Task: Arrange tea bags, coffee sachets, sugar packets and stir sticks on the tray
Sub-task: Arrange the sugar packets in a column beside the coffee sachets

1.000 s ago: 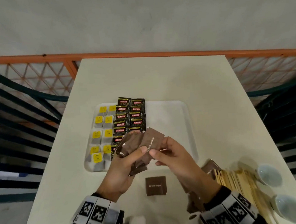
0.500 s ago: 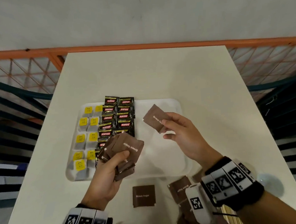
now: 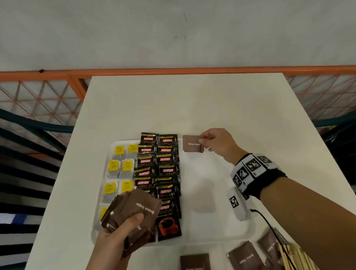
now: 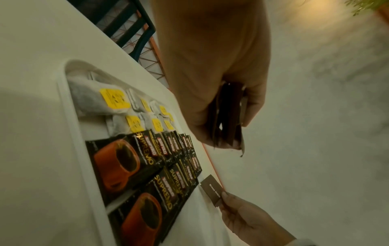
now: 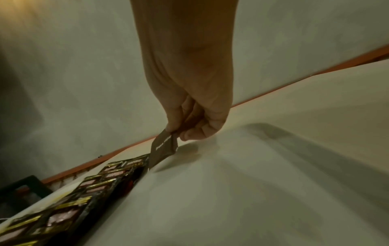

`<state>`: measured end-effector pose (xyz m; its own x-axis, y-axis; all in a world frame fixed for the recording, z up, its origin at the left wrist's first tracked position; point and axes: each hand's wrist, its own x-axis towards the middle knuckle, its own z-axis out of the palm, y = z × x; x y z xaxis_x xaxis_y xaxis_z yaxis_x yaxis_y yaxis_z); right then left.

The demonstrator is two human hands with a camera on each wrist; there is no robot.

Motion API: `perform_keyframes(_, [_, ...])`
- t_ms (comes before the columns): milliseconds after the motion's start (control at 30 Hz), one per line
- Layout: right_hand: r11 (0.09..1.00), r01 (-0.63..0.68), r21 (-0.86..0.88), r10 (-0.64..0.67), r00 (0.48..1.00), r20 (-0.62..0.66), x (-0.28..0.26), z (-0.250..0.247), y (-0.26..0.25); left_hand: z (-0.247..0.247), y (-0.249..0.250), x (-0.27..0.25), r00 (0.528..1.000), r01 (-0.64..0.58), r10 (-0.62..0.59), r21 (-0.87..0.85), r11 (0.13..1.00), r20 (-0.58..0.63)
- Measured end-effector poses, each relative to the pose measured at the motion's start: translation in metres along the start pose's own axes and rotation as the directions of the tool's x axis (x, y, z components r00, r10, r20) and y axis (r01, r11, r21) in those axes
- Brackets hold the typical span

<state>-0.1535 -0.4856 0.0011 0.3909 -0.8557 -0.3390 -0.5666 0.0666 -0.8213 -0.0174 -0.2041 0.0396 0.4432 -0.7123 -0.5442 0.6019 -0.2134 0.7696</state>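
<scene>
Right hand (image 3: 215, 143) pinches our brown sugar packet (image 3: 192, 143) at upper centre of the tray (image 3: 221, 226), long axis left-right, beside the coffee sachets (image 3: 164, 157); left hand (image 3: 116, 234) grips the packet stack (image 3: 131, 209).

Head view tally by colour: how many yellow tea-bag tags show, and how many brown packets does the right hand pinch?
Yellow tea-bag tags: 7
Brown sugar packet, pinched by right hand: 1
Total: 8
Left hand and its packet stack may hide more tags.
</scene>
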Motion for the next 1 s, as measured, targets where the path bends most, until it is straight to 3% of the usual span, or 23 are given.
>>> perform_keyframes(167, [0.999,-0.023,-0.04,0.02,0.996,-0.082,0.018,0.013,0.0,-0.009,0.003,0.007,0.999,0.051,-0.051,0.013,0.999,-0.012])
perform_keyframes(367, [0.996,0.031,-0.086,-0.044,0.988,-0.149,0.023,0.024,0.0,-0.005,0.005,0.015,0.998,0.067,-0.067,0.015,0.998,0.007])
perform_keyframes(900, [1.0,0.03,-0.005,-0.031,0.977,-0.213,0.024,0.03,0.005,0.006,-0.003,0.019,0.997,0.072,-0.074,0.066,0.995,0.032])
perform_keyframes(1000, [0.996,0.045,-0.076,-0.063,0.966,-0.25,0.022,0.029,0.004,0.005,-0.005,0.02,0.995,0.065,-0.07,0.07,0.995,0.065])
